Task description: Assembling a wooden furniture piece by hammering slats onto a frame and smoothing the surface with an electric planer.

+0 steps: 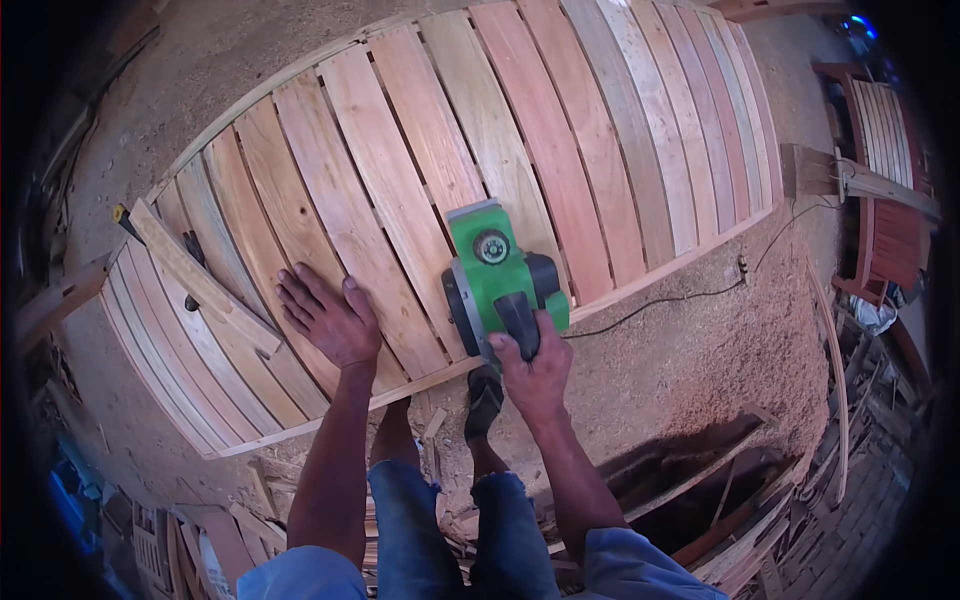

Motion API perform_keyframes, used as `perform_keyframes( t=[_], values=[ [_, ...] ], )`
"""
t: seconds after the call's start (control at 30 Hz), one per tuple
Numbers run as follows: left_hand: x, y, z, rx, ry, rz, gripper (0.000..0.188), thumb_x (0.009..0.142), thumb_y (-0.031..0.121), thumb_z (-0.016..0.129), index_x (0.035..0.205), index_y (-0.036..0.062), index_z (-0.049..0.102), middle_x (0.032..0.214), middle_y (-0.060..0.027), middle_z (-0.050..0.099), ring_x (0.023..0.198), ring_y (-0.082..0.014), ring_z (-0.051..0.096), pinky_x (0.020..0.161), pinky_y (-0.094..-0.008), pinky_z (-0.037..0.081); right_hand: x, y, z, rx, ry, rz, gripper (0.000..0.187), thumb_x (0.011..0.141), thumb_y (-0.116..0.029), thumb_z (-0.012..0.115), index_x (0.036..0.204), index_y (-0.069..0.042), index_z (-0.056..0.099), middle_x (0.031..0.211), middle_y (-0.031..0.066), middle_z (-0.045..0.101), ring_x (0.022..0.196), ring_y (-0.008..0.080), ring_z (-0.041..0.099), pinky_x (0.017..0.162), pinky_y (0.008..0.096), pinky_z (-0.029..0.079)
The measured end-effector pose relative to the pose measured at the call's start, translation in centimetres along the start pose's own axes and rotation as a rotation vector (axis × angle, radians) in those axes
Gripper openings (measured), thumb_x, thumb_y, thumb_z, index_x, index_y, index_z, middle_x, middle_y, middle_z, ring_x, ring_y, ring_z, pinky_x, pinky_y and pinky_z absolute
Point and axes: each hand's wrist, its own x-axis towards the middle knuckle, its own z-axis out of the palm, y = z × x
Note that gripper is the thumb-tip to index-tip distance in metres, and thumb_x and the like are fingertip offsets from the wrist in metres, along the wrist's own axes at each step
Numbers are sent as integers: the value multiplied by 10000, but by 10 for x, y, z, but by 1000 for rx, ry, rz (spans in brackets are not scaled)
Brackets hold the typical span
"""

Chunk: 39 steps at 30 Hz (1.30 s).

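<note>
A green electric planer (pixel 497 275) with black parts rests on a long slatted wooden panel (pixel 400 85), close to its near edge. My right hand (pixel 537 365) wraps round the planer's black rear handle. To the left, my left hand (pixel 330 318) lies flat on the slats with its fingers spread, holding nothing. A loose wooden strip (pixel 200 272) lies across the panel beyond my left hand, beside a dark tool (pixel 193 255) that I cannot make out fully. The slats run side by side with narrow gaps between them.
A black power cord (pixel 650 300) trails right from the planer over sawdust-covered ground (pixel 720 350). Wood offcuts (pixel 700 490) lie around a dark hollow at the lower right. A reddish slatted wooden piece (pixel 890 245) stands at the far right. A wooden beam (pixel 60 295) adjoins the panel's left end.
</note>
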Motion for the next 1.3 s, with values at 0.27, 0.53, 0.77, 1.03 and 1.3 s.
perform_keyframes(
  t=[0.27, 0.53, 0.77, 1.03, 1.3],
  values=[
    [3, 1, -8, -6, -71, -37, 829, 1109, 464, 452, 1735, -35, 235, 1783, -342, 213, 1644, -554, 198, 1331, -657, 137, 100, -72, 45, 19, 29, -3, 514, 927, -434, 888, 1019, 13, 650, 742, 228, 704, 685, 443, 727, 630, 495, 564],
    [4, 3, -8, -22, -94, -66, 840, 1102, 469, 452, 1734, -40, 236, 1783, -341, 217, 1647, -552, 193, 1327, -666, 146, 218, -139, 93, -77, 76, -100, 734, 983, -661, 738, 1044, 71, 713, 850, 304, 713, 835, 482, 729, 757, 539, 558],
    [2, 2, -11, -30, -76, -49, 835, 1102, 465, 467, 1729, -42, 252, 1776, -344, 239, 1641, -553, 212, 1322, -664, 162, 304, -190, 118, -48, 147, -238, 761, 975, -698, 710, 995, 61, 761, 882, 301, 743, 900, 473, 748, 848, 567, 558],
    [-4, 5, 1, -23, -7, -26, 809, 1122, 487, 474, 1724, -18, 285, 1762, -336, 282, 1625, -542, 258, 1313, -644, 193, 171, -100, 38, -125, -10, -167, 658, 985, -604, 757, 1107, 42, 761, 878, 253, 748, 854, 420, 757, 813, 474, 585],
    [-9, -2, 10, -21, 76, 10, 795, 1115, 497, 480, 1711, -9, 334, 1748, -334, 313, 1616, -542, 278, 1309, -648, 205, -91, 56, -70, -114, -40, 52, 536, 884, -309, 887, 1219, 45, 665, 861, 238, 734, 758, 414, 746, 706, 474, 581]
  ],
)
